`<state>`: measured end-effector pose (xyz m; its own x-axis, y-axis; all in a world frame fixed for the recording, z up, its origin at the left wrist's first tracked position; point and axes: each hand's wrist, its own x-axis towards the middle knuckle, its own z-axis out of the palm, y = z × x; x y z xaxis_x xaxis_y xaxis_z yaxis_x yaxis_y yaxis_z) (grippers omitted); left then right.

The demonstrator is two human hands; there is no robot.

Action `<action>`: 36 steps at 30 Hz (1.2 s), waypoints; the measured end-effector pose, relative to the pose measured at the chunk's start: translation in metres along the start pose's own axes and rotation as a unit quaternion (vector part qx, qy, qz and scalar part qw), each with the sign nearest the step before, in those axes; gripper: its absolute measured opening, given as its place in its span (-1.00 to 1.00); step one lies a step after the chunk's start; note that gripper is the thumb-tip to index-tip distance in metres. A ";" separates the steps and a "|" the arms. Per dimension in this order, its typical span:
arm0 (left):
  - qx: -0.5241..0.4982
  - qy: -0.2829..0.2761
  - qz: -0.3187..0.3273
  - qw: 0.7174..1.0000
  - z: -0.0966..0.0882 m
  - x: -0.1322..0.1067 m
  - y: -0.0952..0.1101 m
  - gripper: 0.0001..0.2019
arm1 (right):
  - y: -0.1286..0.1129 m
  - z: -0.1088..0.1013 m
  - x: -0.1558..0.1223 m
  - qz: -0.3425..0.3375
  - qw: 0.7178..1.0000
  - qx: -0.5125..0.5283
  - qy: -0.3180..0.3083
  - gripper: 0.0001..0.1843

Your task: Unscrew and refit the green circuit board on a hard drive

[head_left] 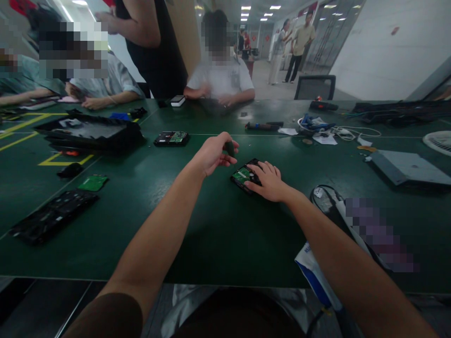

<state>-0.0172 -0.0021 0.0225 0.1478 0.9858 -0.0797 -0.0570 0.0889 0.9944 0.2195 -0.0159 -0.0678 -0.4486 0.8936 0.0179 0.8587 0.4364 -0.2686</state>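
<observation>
A hard drive (243, 175) with a green circuit board facing up lies on the green table in front of me. My right hand (269, 182) is over its right side, with thumb and fingers on its edges and top, covering part of the board. Just left of the drive and above the table, my left hand (216, 155) has its fingers curled together. A small dark shape (229, 149) shows between them; I cannot make out what it is.
Another hard drive (171, 138) lies farther back. Black trays (91, 134), a green board (93, 182) and a black panel (54, 215) are at left. Cables (347, 133), a grey metal box (412, 166) and a white-blue packet (312, 270) are at right. People sit opposite.
</observation>
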 end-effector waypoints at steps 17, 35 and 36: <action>0.020 -0.049 0.032 0.998 0.003 0.001 -0.003 -0.70 | -0.002 0.001 -0.001 0.001 1.000 -0.014 0.008 -0.24; -0.018 -0.043 0.020 0.999 0.004 -0.001 -0.003 -0.73 | -0.004 -0.004 -0.002 0.020 1.000 -0.004 -0.014 -0.22; -0.021 -0.047 0.019 0.999 0.004 -0.001 -0.003 -0.73 | -0.004 -0.003 -0.002 0.020 1.000 -0.006 -0.013 -0.22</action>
<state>-0.0134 -0.0041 0.0202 0.2365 0.9711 -0.0327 -0.1048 0.0590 0.9927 0.2180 -0.0189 -0.0637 -0.4208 0.9069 -0.0183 0.8787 0.4026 -0.2565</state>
